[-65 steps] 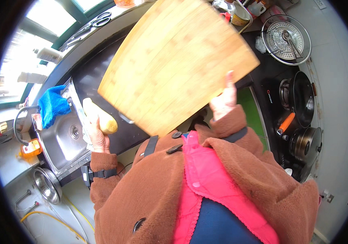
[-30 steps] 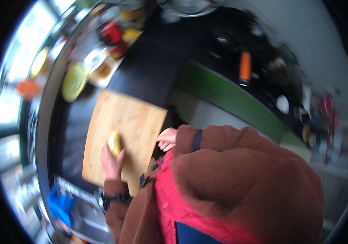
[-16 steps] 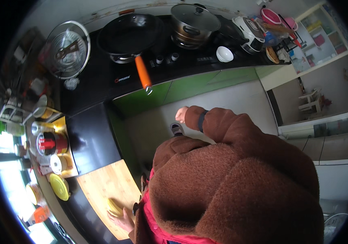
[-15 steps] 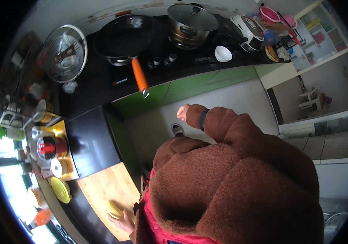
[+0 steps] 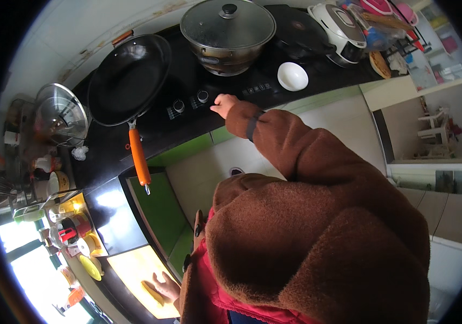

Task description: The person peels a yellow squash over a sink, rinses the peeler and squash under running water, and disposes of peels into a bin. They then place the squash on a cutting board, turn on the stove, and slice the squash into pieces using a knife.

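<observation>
Near left, yellow vegetable (image 5: 151,295): oblong, lying on the pale cutting board (image 5: 131,263), just left of the left hand (image 5: 169,287), well apart from the right hand (image 5: 224,105).
Left hand: over the board, fingers spread beside the vegetable's right side; cannot tell whether it touches or grips it.
Right hand: far side, by the cooktop's (image 5: 182,83) near edge, just right of a round knob (image 5: 203,96); fingers parted, loosely bent, nothing seen held.
Cutting board: flat on the dark counter (image 5: 134,229), strongly lit.
Frying pan (image 5: 131,78): black, far, left of the right hand, orange handle (image 5: 139,156) pointing near.
Pot (image 5: 225,60): beyond the right hand, glass lid (image 5: 209,27) on.
White bowl (image 5: 292,76): right of the right hand, upright.
Round yellow item (image 5: 90,267): left of the board.
</observation>
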Action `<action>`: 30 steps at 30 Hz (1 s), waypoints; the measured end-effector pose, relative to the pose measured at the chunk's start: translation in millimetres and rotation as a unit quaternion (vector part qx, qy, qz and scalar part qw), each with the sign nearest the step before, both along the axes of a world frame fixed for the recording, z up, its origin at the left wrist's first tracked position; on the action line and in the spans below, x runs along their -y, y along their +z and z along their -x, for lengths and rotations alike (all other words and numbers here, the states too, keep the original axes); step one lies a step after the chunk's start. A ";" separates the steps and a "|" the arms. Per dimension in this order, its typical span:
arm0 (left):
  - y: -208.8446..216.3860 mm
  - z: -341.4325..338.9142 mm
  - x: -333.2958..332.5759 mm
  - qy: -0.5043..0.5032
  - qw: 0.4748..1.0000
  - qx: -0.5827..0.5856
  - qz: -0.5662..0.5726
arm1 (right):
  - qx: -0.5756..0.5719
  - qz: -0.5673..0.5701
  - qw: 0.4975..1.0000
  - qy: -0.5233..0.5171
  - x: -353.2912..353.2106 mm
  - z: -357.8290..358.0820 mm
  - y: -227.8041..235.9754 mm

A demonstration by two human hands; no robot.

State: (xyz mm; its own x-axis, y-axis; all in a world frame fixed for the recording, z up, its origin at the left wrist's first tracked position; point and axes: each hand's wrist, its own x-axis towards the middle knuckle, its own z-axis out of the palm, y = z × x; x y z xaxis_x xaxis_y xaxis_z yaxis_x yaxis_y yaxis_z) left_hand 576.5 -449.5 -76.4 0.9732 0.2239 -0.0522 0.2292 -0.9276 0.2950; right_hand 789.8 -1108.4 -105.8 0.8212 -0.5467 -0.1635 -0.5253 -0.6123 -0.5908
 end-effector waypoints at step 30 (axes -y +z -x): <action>-169.7 -45.9 -26.9 0.059 0.856 0.038 0.512 | -0.214 0.203 0.902 0.317 24.7 -98.4 -57.4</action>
